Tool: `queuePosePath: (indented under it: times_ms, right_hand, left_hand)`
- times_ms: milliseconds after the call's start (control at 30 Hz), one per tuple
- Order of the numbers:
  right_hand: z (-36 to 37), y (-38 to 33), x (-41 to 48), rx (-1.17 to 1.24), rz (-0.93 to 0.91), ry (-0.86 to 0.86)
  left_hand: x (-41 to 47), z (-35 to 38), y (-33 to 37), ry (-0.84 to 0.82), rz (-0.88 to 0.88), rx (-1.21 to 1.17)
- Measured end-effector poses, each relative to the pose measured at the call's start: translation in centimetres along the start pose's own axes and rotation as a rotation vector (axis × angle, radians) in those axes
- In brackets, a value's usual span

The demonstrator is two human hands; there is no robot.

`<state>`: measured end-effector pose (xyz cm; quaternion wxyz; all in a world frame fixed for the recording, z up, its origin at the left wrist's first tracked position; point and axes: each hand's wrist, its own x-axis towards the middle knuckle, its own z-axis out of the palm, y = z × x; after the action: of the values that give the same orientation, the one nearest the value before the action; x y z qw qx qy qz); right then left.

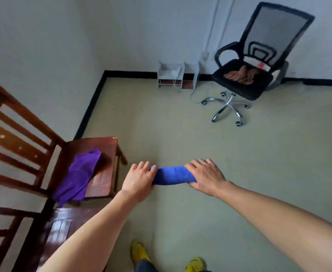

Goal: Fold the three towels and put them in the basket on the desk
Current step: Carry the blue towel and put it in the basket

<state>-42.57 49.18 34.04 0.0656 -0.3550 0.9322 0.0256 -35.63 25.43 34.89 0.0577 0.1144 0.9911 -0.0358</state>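
gripping blue towel (173, 175) ends, left hand (139, 178), right hand (205, 175), arms outstretched, seemingly rolled

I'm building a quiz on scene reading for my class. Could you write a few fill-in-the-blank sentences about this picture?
1. The left hand and the right hand grip the ends of a bunched towel coloured ____.
2. The purple towel hangs over the seat of a chair made of ____.
3. The brownish towel lies on the ____ of the black office chair.
4. The person's shoes are ____.
Missing words: blue; wood; seat; yellow.
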Motion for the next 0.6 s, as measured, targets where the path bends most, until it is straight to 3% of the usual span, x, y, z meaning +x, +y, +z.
queuePosePath:
  times_ms: [467, 600]
  right_hand:
    - [-3.2, 32.1, -12.2, -0.052, 0.591, 0.159]
    - [-4.0, 41.1, -14.0, -0.026, 0.786, 0.182]
  left_hand:
    - [31.6, -11.7, 24.0, 0.143, 0.557, 0.165]
    - [41.4, -14.6, 31.2, 0.087, 0.685, 0.15]
